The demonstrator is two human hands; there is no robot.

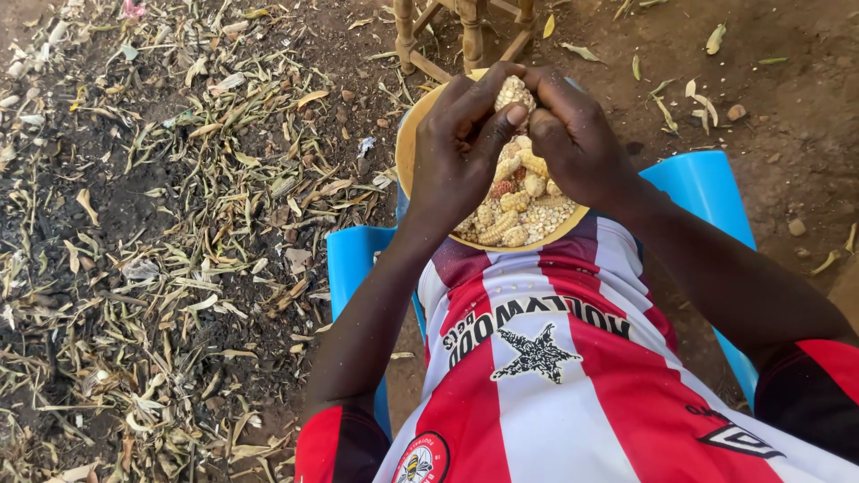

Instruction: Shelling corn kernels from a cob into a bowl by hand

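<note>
Both my hands meet over a yellow bowl resting on my lap. My left hand and my right hand together grip one pale maize cob, with my left thumb pressed against its kernels. The bowl holds several short maize cobs and loose kernels under my hands. I sit on a blue plastic chair, wearing a red and white striped shirt.
Wooden stool legs stand just beyond the bowl. Dry husks and leaves litter the dark soil on the left. Bare brown earth with a few husk scraps and small stones lies to the right.
</note>
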